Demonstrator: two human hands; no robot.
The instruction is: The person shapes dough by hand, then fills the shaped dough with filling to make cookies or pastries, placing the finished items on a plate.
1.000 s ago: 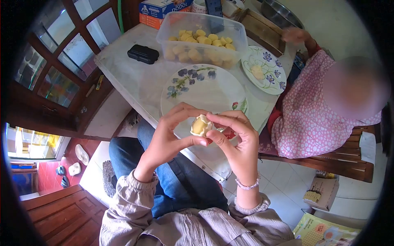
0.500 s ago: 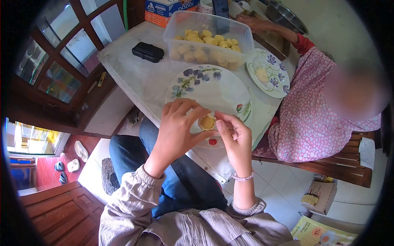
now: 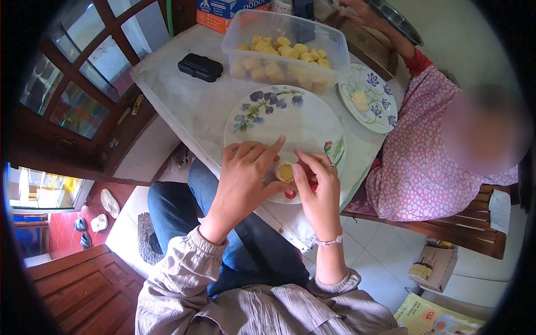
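A small round of pale dough (image 3: 284, 172) with a yellow filling showing at its centre is over the near part of a big flowered plate (image 3: 312, 120). My right hand (image 3: 319, 192) pinches the dough's right edge between thumb and fingers. My left hand (image 3: 241, 172) is on the other side, palm down, its index finger raised off the dough and its thumb at the lower left edge. Whether that thumb presses on the dough is hard to tell. Behind the plate, a clear plastic tub (image 3: 285, 33) contains several yellow pieces (image 3: 288, 52).
A black case (image 3: 200, 67) lies left of the tub. At right, a smaller flowered plate (image 3: 373, 114) bears a pale dough lump (image 3: 359, 100). Another person (image 3: 416, 151) sits there, one hand (image 3: 365, 14) above a wooden tray (image 3: 363, 42). A metal bowl (image 3: 399, 19) is behind.
My left index finger has lifted away from the dough, and its filling shows less widely now. The other person's hand has risen from the wooden tray.
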